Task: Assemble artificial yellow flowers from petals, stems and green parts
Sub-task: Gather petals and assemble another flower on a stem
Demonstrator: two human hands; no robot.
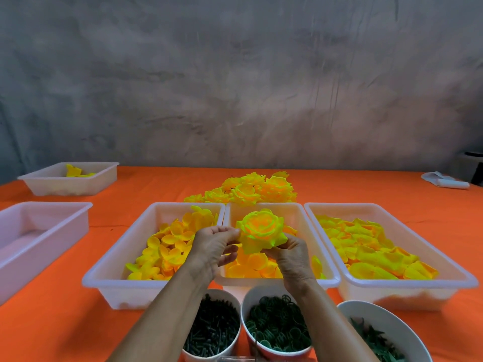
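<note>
A yellow flower head (260, 232) is held up over the middle white tray (303, 212). My right hand (290, 257) grips it from below, fingers curled under the petals. My left hand (214, 246) pinches the flower's left edge with thumb and fingertips. Loose yellow petals fill the left-centre tray (109, 270), the middle tray and the right tray (444, 270). Three white cups stand at the near edge: dark green stems (214, 327), green rings (277, 325), green leafy parts (376, 340).
A heap of finished yellow flowers (251, 189) lies behind the trays on the orange table (52, 330). An empty white tray (39, 231) sits at the left, another tray with a few petals (70, 178) at the far left. A white cloth (444, 181) lies far right.
</note>
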